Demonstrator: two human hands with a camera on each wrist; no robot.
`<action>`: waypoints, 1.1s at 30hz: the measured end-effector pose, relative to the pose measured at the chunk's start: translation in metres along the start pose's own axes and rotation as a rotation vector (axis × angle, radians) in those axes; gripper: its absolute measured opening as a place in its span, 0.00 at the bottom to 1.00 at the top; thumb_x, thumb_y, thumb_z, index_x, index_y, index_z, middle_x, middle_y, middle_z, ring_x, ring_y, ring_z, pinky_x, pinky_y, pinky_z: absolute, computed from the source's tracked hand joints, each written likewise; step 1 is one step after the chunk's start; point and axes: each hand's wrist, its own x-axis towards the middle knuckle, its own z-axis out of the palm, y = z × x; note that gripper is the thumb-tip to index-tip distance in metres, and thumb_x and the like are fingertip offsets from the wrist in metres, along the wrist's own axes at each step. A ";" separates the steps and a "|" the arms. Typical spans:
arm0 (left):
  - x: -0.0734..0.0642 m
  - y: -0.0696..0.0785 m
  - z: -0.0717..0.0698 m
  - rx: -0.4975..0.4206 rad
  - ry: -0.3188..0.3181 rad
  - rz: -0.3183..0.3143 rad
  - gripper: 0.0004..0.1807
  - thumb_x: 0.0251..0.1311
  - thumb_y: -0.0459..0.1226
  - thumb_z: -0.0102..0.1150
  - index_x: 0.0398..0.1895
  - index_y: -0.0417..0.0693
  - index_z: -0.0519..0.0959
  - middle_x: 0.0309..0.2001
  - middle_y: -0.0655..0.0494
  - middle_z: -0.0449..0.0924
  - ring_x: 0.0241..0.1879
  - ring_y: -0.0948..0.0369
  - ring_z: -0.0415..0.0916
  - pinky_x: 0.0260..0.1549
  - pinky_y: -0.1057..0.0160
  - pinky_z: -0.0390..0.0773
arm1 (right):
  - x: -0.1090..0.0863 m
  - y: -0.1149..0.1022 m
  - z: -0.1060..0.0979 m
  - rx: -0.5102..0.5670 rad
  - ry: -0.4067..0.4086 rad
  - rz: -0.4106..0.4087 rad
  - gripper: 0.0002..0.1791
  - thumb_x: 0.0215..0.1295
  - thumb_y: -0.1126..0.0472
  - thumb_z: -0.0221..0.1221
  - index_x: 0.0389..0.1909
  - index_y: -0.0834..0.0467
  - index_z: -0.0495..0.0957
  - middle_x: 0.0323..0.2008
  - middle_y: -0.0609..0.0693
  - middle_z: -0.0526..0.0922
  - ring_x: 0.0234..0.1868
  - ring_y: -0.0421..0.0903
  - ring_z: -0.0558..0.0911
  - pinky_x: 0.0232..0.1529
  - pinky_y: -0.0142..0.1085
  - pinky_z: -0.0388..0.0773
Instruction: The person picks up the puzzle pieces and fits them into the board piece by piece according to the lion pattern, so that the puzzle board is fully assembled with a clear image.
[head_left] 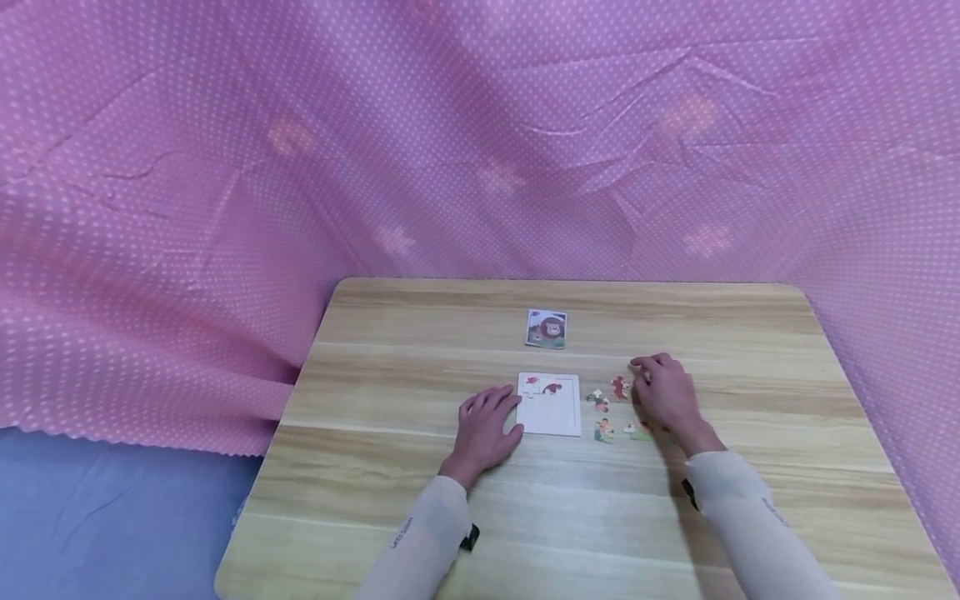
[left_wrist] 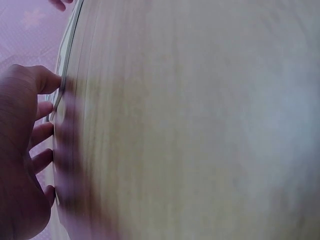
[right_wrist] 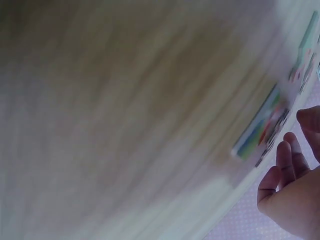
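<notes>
My left hand (head_left: 483,429) lies on the table at the left side of a white square puzzle board (head_left: 551,417), its thumb and fingertips touching the edge. Two small pieces sit in the board's upper left part, one with a pink shape and one reddish-brown (head_left: 552,388). My right hand (head_left: 670,393) hovers over the loose jigsaw pieces on the right, with thumb and fingers apart and nothing between them in the right wrist view. Closest to its fingertips is a red-brown piece (head_left: 619,387). A green piece (head_left: 640,432) shows partly beside the wrist.
Between board and right hand lie a dark-and-white piece (head_left: 598,400) and a piece with an orange figure (head_left: 603,430). A lion picture card (head_left: 547,329) lies behind the board. A pink dotted curtain (head_left: 480,167) hangs behind the wooden table (head_left: 390,358).
</notes>
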 end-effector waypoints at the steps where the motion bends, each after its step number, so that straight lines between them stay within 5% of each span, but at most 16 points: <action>1: 0.000 0.000 0.000 -0.004 -0.006 -0.002 0.28 0.62 0.56 0.50 0.66 0.66 0.69 0.72 0.65 0.60 0.71 0.57 0.56 0.67 0.44 0.53 | 0.000 0.001 -0.001 -0.001 0.003 0.011 0.17 0.65 0.60 0.55 0.54 0.58 0.78 0.52 0.62 0.76 0.53 0.63 0.74 0.52 0.61 0.68; 10: 0.004 -0.005 -0.003 -0.007 -0.012 -0.003 0.27 0.62 0.55 0.51 0.66 0.66 0.69 0.72 0.66 0.61 0.71 0.57 0.56 0.67 0.44 0.53 | 0.004 0.013 -0.005 0.010 -0.002 0.069 0.21 0.68 0.61 0.54 0.60 0.62 0.74 0.51 0.65 0.72 0.52 0.64 0.73 0.51 0.60 0.69; 33: 0.013 -0.009 -0.013 -0.010 -0.015 0.014 0.27 0.62 0.55 0.51 0.65 0.66 0.70 0.72 0.65 0.62 0.71 0.56 0.57 0.66 0.44 0.55 | 0.011 0.021 -0.018 0.004 -0.037 0.151 0.20 0.70 0.58 0.52 0.57 0.65 0.74 0.52 0.67 0.68 0.50 0.65 0.74 0.48 0.61 0.70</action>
